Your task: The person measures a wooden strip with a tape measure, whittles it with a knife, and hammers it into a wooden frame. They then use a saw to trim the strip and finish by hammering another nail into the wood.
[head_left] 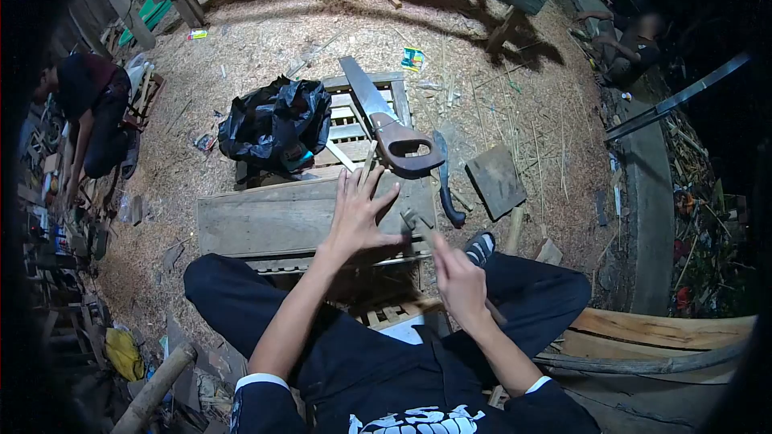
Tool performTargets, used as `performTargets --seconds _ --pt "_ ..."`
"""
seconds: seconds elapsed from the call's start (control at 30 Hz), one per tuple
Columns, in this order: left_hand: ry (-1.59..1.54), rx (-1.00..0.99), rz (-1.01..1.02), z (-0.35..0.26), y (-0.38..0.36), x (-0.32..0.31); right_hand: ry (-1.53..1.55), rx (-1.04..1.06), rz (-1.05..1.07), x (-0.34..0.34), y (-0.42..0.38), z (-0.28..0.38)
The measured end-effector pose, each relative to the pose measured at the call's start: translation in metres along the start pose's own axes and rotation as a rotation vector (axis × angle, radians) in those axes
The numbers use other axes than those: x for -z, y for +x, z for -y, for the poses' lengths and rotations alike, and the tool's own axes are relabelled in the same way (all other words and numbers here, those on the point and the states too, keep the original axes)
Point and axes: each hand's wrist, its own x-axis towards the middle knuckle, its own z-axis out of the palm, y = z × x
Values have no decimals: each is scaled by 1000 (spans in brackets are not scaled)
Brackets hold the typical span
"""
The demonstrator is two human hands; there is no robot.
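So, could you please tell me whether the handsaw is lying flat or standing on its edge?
The handsaw is lying flat: the broad face of its blade and the opening in its handle both face up.

Handsaw and black plastic bag — block my forward reach; left board end — passable.
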Motion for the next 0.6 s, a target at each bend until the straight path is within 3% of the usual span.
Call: performTargets --seconds 0.1,0.27,0.3,0.37,0.53,0.6 --pt "7 9 32 1 1 2 -11 8 13 -4 5 -5" --pt "15 5 25 1 -2 -2 246 11 -176 15 10 8" --pt "19 0 12 1 -3 -3 247 4 -171 13 7 6" --pt "31 -18 -24 0 -1 -3 23 -36 59 1 3 -4" --pt "9 -15 23 1 -2 -2 43 -8 47 15 9 5" --pt "7 -6 7 1 2 -1 199 10 -119 20 13 11"
